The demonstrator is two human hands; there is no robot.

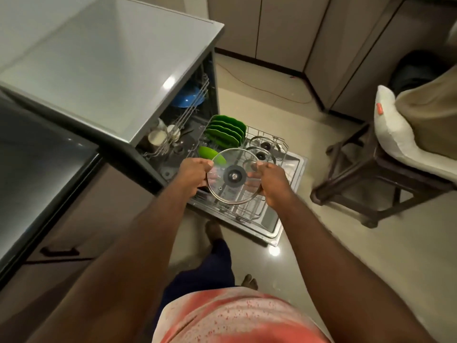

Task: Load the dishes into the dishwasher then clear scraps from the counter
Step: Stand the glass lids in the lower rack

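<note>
Evidently the left grip (195,173) and right grip (272,184) pinch the glass lid (233,177) by its rim above the lower rack (285,144), likely to slot it beside two standing lids (265,145).

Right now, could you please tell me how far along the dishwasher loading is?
Done: green plates and two glass lids stand in the lower rack; a blue bowl and cups sit in the upper rack. In hand: the left hand and right hand grip a third glass lid by its rim above the lower rack. Left: seating that lid, then clearing the counter of scraps, unseen here.
</note>
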